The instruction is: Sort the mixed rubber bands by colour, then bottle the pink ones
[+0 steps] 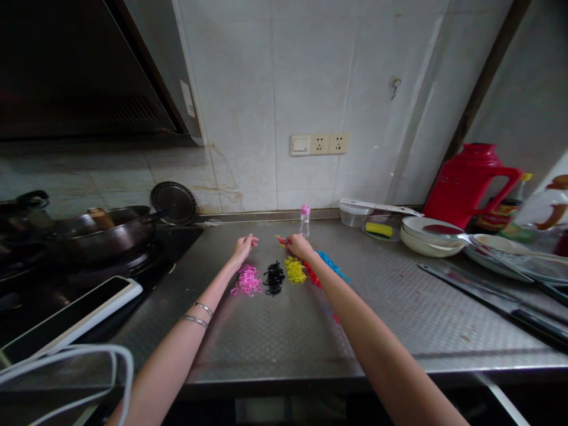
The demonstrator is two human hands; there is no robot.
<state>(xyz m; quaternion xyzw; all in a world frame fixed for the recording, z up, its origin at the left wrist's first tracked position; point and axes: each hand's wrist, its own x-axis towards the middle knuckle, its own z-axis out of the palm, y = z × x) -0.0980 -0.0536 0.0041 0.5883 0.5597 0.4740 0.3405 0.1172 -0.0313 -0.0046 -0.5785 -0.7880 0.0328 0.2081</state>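
My right hand reaches to the far part of the counter, its fingers closed on a few small red and yellow rubber bands. To its left, my left hand hovers with loosely bent fingers slightly apart and nothing visible in them. Nearer to me lie heaps of pink bands, black bands and yellow bands. Red bands and blue bands are partly covered by my right forearm. A small clear bottle with a pink cap stands just behind my right hand.
On the left are a stove with a pan, a white device and a white cable. At right stand a plastic tub, stacked bowls, a red thermos and a long dark-handled knife.
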